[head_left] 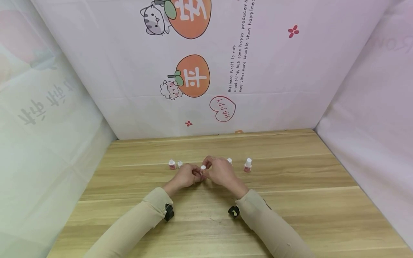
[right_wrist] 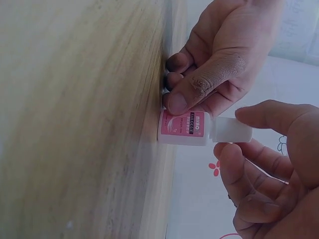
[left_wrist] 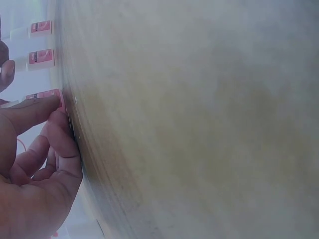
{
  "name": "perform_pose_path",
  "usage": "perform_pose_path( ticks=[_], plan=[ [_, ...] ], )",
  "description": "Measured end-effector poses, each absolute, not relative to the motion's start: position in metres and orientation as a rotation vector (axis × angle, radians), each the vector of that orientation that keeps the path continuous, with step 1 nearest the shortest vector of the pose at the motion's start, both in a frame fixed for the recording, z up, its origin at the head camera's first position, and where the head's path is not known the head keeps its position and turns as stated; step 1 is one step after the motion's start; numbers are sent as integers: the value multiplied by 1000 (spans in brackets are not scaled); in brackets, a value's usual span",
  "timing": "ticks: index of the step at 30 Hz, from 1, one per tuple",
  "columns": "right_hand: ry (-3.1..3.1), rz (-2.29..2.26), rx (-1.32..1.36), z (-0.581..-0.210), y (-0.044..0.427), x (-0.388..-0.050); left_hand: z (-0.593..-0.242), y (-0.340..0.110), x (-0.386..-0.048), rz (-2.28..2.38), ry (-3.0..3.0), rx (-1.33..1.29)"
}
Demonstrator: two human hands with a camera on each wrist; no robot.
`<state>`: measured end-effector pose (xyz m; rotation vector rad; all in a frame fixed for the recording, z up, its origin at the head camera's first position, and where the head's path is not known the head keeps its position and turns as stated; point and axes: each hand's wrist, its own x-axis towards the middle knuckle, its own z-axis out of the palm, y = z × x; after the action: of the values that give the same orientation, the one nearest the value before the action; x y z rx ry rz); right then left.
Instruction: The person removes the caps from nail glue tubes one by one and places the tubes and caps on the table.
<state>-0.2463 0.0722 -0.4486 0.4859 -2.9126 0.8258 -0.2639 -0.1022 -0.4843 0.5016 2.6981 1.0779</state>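
Here's the small, white, pink-labelled plastic bottle upright on the pale wooden table, left hand pinching its lower body, thumb against curled fingers, right hand pinching the short white plastic cap; probably light, stiff, perhaps slick: best steadied low, cap held by its sides

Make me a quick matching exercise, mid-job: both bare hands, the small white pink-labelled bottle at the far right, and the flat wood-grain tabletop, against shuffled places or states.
1. Bare left hand
2. Bare right hand
3. Small white pink-labelled bottle at far right
4. Flat wood-grain tabletop

A. Under the bottles
B. Thumb and fingers at the white cylindrical cap of the held small white bottle
C. Upright, touched by neither hand
D. Gripping the held bottle's pink-labelled body

Pairs: 1-D; 2-B; 3-C; 4-A
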Motion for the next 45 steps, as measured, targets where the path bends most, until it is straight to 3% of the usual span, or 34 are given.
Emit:
perform_pose_path(
  ticks=[45],
  plan=[
    [-2900, 808, 505, -447, 73, -246, -482, -101, -262, 1098, 2691, 486]
  ],
)
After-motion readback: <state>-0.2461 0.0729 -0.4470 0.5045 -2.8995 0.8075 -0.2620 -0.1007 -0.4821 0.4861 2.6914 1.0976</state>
